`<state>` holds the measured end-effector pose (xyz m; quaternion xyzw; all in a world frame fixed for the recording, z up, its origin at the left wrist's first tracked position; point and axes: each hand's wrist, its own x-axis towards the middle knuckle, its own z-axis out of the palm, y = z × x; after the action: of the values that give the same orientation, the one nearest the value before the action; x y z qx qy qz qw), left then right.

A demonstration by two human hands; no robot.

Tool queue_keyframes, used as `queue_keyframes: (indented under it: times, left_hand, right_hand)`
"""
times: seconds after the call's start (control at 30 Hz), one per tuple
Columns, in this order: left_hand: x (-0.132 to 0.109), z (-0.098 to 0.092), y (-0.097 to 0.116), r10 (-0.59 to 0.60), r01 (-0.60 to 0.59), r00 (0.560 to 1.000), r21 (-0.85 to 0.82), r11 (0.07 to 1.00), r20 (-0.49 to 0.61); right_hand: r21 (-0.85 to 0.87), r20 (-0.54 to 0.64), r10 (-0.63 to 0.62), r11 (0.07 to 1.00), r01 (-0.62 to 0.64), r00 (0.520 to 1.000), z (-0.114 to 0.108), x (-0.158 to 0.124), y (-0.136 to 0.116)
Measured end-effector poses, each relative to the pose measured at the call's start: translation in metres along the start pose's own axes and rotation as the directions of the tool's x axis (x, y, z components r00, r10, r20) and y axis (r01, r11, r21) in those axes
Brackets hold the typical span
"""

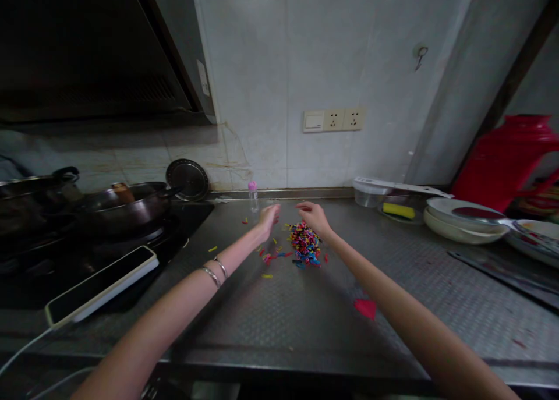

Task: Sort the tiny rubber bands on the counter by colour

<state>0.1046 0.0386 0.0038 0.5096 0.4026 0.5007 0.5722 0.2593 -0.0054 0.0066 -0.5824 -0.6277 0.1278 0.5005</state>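
A heap of small, brightly coloured strips that look like little hair ties (pixel 305 245) lies on the metal counter. Just behind and left of the heap, my left hand (pixel 268 220) hovers with its fingers stretched forward and slightly bent, and nothing shows in it. Over the heap's back edge my right hand (pixel 313 215) bends inward, its fingers loosely curved and no object visible between them. The two hands are apart, facing each other. Several loose strips are scattered to the left of the heap. A small clear bottle with a pink cap (pixel 254 197) stands behind my left hand.
A pink heart-shaped piece (pixel 365 308) lies near my right forearm. Left are a phone-like device (pixel 102 283) with a cable and a stove with pans (pixel 126 205). Right are a clear container (pixel 367 196), yellow sponge (pixel 398 211), stacked bowls (pixel 458 228), a knife (pixel 502 278) and red thermos (pixel 502 161).
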Motion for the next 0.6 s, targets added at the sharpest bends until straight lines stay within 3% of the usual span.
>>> queue_keyframes:
  times: [0.07,0.13,0.2,0.27,0.37,0.43,0.53,0.6]
  left_hand:
    - [0.0,-0.029,0.008,0.097,-0.09,0.995,0.197,0.976,-0.028]
    - [0.001,-0.064,0.017,0.172,-0.167,0.985,0.418,0.893,0.026]
    - [0.002,-0.103,0.026,0.195,-0.249,0.968,0.601,0.759,0.155]
    - [0.0,-0.14,0.034,0.158,-0.313,0.948,0.721,0.618,0.277]
    - [-0.008,-0.183,0.044,-0.041,-0.211,0.962,0.828,0.52,0.271]
    - [-0.017,-0.2,0.049,-0.184,-0.107,0.96,0.886,0.451,0.21]
    - [-0.031,-0.21,0.055,-0.347,-0.024,0.923,0.926,0.378,0.165]
    - [-0.038,-0.211,0.056,-0.376,-0.016,0.91,0.921,0.389,0.174]
  right_hand:
    - [-0.088,0.176,-0.151,0.982,0.168,0.973,-0.002,-0.013,-0.011]
    - [-0.121,0.39,-0.299,0.921,0.37,0.871,-0.002,-0.028,-0.022]
    - [-0.114,0.549,-0.366,0.858,0.5,0.752,0.001,-0.045,-0.031]
    - [-0.084,0.631,-0.407,0.81,0.58,0.661,0.006,-0.061,-0.039]
    - [-0.007,0.694,-0.484,0.735,0.678,0.532,0.018,-0.082,-0.047]
    - [-0.015,0.704,-0.496,0.705,0.709,0.509,0.026,-0.09,-0.052]
    - [-0.093,0.7,-0.471,0.684,0.723,0.536,0.038,-0.094,-0.057]
    - [-0.136,0.696,-0.452,0.679,0.721,0.557,0.044,-0.091,-0.059]
